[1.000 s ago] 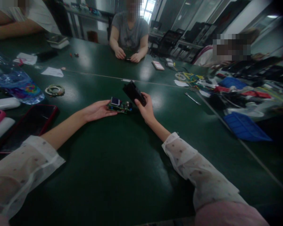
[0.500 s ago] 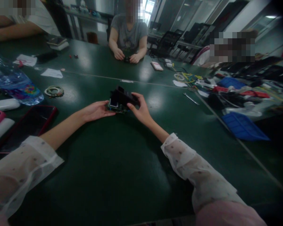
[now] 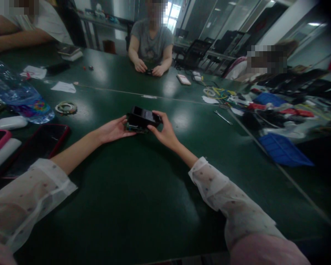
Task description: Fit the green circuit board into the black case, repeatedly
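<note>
My left hand is closed on the left end of a green circuit board, with the thumb on top and the fingers below. Over the board sits a black plastic housing, which has a rectangular opening and a row of small slots in its upper face. Its right end is gripped by my right hand, thumb at the near side and fingers at the far side. The housing covers most of the board; whether the two are fitted together I cannot tell.
Left of my hands are a beaded bracelet, a water bottle and a phone. A wrench and a blue bin lie to the right, near tangled cables. Across the table sits a person.
The black housing has come down over the board and turned, so its slotted face now shows. The board's upper face, visible before, is now mostly covered. Both hands keep their grip.
</note>
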A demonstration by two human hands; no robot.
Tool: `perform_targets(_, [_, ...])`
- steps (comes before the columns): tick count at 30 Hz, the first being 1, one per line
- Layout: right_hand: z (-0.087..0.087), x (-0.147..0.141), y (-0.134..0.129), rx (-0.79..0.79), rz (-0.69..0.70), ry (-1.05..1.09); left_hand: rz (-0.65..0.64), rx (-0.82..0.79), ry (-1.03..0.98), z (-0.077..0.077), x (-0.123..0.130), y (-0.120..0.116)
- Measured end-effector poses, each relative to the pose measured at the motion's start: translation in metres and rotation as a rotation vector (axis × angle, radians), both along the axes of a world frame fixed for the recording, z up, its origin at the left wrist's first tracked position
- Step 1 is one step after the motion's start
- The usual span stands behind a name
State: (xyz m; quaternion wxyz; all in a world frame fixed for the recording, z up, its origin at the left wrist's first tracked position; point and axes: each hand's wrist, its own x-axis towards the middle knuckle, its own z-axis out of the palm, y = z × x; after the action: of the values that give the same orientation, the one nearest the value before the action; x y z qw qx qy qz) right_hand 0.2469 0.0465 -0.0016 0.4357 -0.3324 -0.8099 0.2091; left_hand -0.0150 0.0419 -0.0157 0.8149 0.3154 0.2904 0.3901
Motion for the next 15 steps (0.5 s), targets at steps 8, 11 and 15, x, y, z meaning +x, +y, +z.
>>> perform_targets(8, [0.0, 0.0, -0.001, -0.003, 0.006, -0.037, 0.026, -0.001, 0.045, 0.005, 0.0, -0.003])
perform_targets(11, [-0.001, -0.001, -0.001, 0.008, -0.007, -0.019, -0.027, 0.049, 0.064, 0.003, -0.002, -0.003])
perform_targets(15, [-0.011, -0.001, 0.001, 0.006, 0.047, -0.052, 0.001, 0.012, 0.045, 0.001, -0.002, 0.0])
